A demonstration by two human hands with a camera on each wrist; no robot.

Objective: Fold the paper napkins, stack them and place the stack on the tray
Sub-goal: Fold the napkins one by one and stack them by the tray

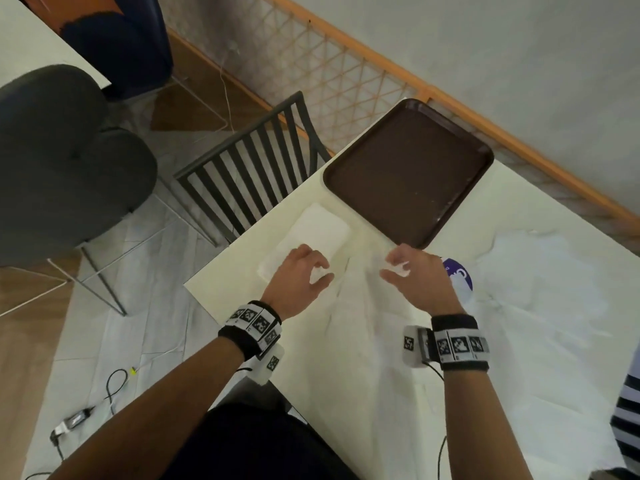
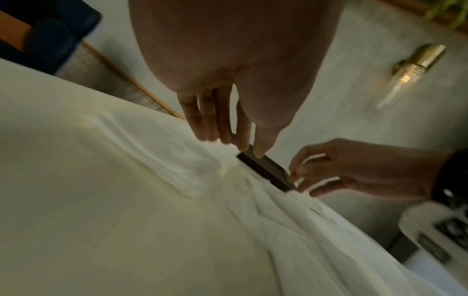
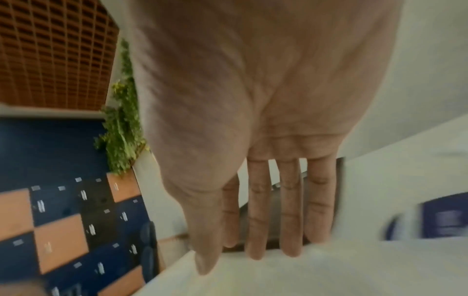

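A brown tray (image 1: 408, 174) lies at the far side of the cream table (image 1: 242, 268). Just left of it rests a stack of folded white napkins (image 1: 318, 226), also in the left wrist view (image 2: 162, 152). My left hand (image 1: 308, 271) hovers over the stack's near end with relaxed, nearly straight fingers (image 2: 215, 128), holding nothing. My right hand (image 1: 398, 268) is at the tray's near corner and pinches a thin white napkin (image 1: 401, 271) between thumb and fingers (image 2: 301, 168). In the blurred right wrist view, white paper (image 3: 303, 270) lies under its fingertips (image 3: 255, 254).
A pile of loose white napkins in clear wrap with a blue label (image 1: 459, 275) spreads over the table's right side. A black slatted chair (image 1: 249, 174) stands against the table's left edge, a grey chair (image 1: 69, 161) further left. Cables (image 1: 114, 386) lie on the floor.
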